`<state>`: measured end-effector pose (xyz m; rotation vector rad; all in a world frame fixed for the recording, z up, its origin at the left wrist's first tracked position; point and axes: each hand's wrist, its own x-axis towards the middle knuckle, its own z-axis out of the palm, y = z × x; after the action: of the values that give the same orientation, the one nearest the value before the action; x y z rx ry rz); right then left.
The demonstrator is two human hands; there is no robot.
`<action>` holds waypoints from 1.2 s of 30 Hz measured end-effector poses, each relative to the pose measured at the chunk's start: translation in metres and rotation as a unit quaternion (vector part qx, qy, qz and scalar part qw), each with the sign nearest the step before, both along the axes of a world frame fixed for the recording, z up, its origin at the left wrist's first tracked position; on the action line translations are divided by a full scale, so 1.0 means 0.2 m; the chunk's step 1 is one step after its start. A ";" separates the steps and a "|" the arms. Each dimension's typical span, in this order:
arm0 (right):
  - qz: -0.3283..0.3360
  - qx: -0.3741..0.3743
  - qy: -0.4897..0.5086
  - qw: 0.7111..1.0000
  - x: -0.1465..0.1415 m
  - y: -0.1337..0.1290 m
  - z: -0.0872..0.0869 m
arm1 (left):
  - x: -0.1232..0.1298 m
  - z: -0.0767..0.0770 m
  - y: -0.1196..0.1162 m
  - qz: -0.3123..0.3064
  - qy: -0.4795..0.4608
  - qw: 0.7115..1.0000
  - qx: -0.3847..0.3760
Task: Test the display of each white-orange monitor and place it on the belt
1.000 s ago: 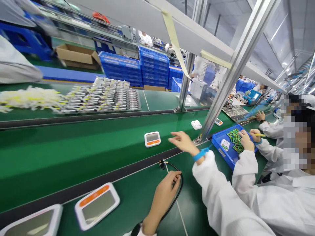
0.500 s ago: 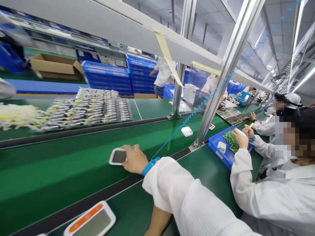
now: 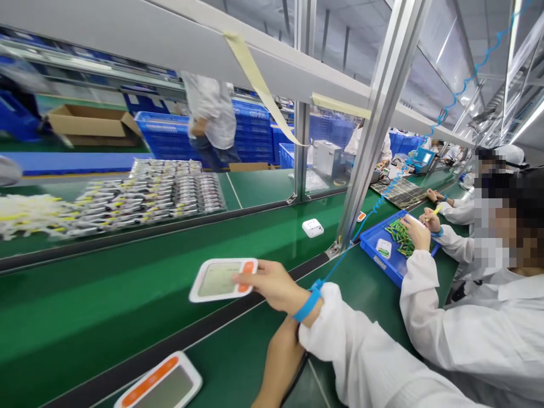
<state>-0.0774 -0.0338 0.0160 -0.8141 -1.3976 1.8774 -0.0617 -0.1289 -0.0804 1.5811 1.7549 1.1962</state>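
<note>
Right hand (image 3: 272,283) grips a white display unit (image 3: 221,279) by its orange end, thumb on top, fingers under. The unit is lifted off the green conveyor belt (image 3: 106,306) and tilted, screen up, sitting at about 9 o'clock from the hand. A blue wrist strap (image 3: 309,300) sits at the cuff, and its coiled blue cord (image 3: 382,198) runs up toward 1 o'clock.

Left hand: only the forearm (image 3: 280,362) shows, at 6 o'clock under the right sleeve. The hand itself is hidden, so I can't tell whether it's closed or released. A black cable (image 3: 297,375) sits beside the forearm; contact is unclear.

A second display unit (image 3: 159,385) lies flat on the near bench at 7 o'clock, orange strip facing the belt. A small white module (image 3: 313,228) rides on the belt at 1 o'clock, near the aluminium post (image 3: 369,130).

A co-worker in a white coat (image 3: 467,328) sits at 3 o'clock with both hands over a blue tray (image 3: 378,263) that holds green parts (image 3: 399,232) and a small white piece. The tray is well apart from the held unit.

On the far bench at 10 o'clock are rows of bagged parts (image 3: 157,192) and a yellow-white pile (image 3: 25,212). Stacked blue crates (image 3: 165,136) and a cardboard box (image 3: 91,122) stand behind, with a person standing near the crates.
</note>
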 end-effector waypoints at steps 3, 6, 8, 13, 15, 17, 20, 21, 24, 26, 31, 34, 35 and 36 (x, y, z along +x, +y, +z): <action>0.025 -0.074 0.096 0.992 0.17 -0.04 0.08 | 0.01 0.03 -0.01 0.013 0.004 1.000 -0.001; 0.048 -0.087 0.122 0.988 0.32 -0.05 0.14 | 0.02 0.05 0.00 0.012 0.012 1.000 0.014; 0.054 -0.075 0.133 0.987 0.40 -0.05 0.17 | 0.01 0.04 0.00 0.007 0.011 1.000 0.014; 0.035 -0.028 0.141 0.989 0.52 -0.03 0.26 | -0.01 0.01 0.00 0.007 0.012 1.000 -0.007; 0.010 -0.009 0.136 0.991 0.55 -0.02 0.29 | -0.01 -0.01 0.00 0.010 0.015 1.000 -0.010; -0.020 0.006 0.134 0.991 0.57 -0.02 0.31 | -0.01 0.00 0.00 0.008 0.017 1.000 -0.006; -0.050 0.026 0.130 0.990 0.61 -0.02 0.34 | 0.00 0.03 0.00 0.003 0.021 1.000 -0.001; -0.054 0.032 0.129 0.990 0.61 -0.02 0.35 | 0.01 0.04 -0.01 0.003 0.024 1.000 -0.002; -0.053 0.046 0.128 0.989 0.64 -0.03 0.37 | 0.02 0.07 -0.01 0.003 0.030 1.000 -0.007; -0.048 0.053 0.123 0.990 0.65 -0.05 0.38 | 0.03 0.08 -0.01 0.006 0.029 1.000 -0.006; -0.031 0.055 0.112 0.992 0.66 -0.07 0.40 | 0.03 0.07 -0.02 0.004 0.020 1.000 -0.007; -0.024 0.051 0.113 0.992 0.65 -0.09 0.41 | 0.04 0.06 -0.02 -0.001 0.016 1.000 -0.011; -0.021 0.050 0.113 0.992 0.65 -0.09 0.40 | 0.04 0.06 -0.02 -0.001 0.015 1.000 -0.012; -0.019 0.049 0.112 0.992 0.65 -0.09 0.40 | 0.04 0.06 -0.02 -0.002 0.014 1.000 -0.014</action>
<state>0.0530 -0.0513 0.0967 -0.5601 -1.3121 1.7946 -0.0540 -0.1322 -0.0676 1.5918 1.7777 1.1491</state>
